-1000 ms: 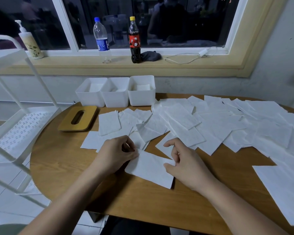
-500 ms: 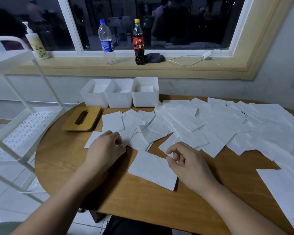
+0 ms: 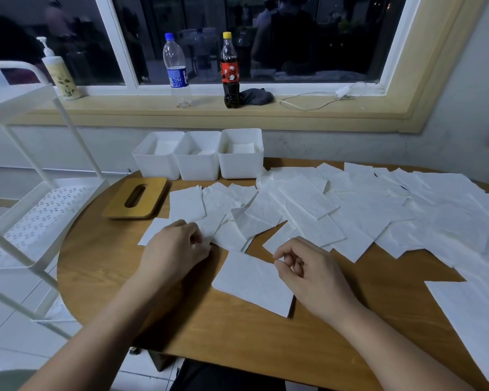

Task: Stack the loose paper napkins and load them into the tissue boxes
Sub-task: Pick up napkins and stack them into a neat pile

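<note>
On the table (image 3: 102,263), the left hand (image 3: 175,249) pinches a loose napkin (image 3: 209,231), best laid squarely over the front napkin (image 3: 251,280) beside the right hand (image 3: 316,275), whose fingers (image 3: 288,244) are curled, grip unclear.

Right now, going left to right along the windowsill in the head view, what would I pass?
Pump lotion bottle → blue-capped water bottle → yellow-capped cola bottle → dark cloth → white charger cable.
</note>
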`<state>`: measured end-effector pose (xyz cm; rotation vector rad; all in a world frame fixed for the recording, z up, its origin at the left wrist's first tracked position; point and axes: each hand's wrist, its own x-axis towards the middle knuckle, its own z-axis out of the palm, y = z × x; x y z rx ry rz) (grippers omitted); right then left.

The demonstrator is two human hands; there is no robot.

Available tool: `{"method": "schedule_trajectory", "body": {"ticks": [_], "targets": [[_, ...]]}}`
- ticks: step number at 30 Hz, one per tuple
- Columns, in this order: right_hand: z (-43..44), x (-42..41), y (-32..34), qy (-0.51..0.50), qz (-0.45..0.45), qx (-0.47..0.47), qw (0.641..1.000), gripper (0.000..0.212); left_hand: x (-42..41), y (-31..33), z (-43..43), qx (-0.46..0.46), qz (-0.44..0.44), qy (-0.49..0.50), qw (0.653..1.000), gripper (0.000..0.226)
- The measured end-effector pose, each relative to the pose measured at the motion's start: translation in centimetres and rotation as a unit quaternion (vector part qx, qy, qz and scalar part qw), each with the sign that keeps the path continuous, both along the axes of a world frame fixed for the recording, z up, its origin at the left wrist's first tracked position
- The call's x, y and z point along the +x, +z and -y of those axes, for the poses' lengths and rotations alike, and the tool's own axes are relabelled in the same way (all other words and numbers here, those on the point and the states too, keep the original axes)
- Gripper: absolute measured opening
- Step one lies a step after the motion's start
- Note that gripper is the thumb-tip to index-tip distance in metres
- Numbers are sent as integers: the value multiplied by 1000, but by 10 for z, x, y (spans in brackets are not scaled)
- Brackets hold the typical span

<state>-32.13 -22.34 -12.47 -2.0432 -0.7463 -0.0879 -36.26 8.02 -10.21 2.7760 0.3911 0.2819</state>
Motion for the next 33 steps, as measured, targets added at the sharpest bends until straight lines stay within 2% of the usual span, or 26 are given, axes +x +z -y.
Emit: {"method": "schedule_trajectory", "body": {"ticks": [4, 10, 13, 15, 16, 18, 20, 22, 24, 27, 28, 29, 31, 32, 33], "targets": [[1, 0, -1, 2, -3, 3, 1000, 17, 1, -1, 5, 38, 13, -2, 999, 10], [2, -1, 3, -4, -1, 2, 1000, 19, -1, 6, -4, 55, 29, -19, 998, 13], [2, -1, 6, -10, 1, 5, 1000, 17, -7, 19, -5, 36, 48, -44, 997, 13], [2, -2, 7, -20, 4, 9, 1000, 16, -15, 33, 4, -11, 60, -76, 995, 10], [2, -2, 8, -27, 3, 12, 1000, 20, -20, 40, 10, -37, 68, -96, 992, 8], [2, -2, 9, -36, -10, 21, 999, 42, -29, 54, 24, -84, 61, -139, 985, 5], [2, -2, 12, -27, -56, 39, 997, 69, -36, 65, 35, -148, 30, -184, 971, 7], [2, -2, 17, 2, -116, 48, 992, 84, -39, 69, 43, -218, -13, -223, 950, 10], [2, -2, 20, 33, -158, 56, 985, 79, -38, 69, 47, -268, -42, -234, 934, 9], [4, 1, 18, 55, -201, 95, 973, 36, -34, 62, 49, -301, -50, -229, 924, 9], [4, 0, 18, 53, -213, 110, 969, 29, -33, 58, 49, -314, -48, -222, 922, 6], [4, 1, 17, 42, -215, 121, 968, 34, -33, 54, 48, -328, -51, -214, 919, 8], [5, 2, 17, 18, -218, 137, 966, 52, -31, 47, 45, -366, -58, -194, 908, 29], [5, 3, 18, 10, -224, 149, 963, 51, -31, 44, 43, -383, -62, -183, 903, 33], [6, 3, 19, 4, -235, 165, 958, 42, -30, 41, 41, -394, -62, -175, 900, 31]]}}
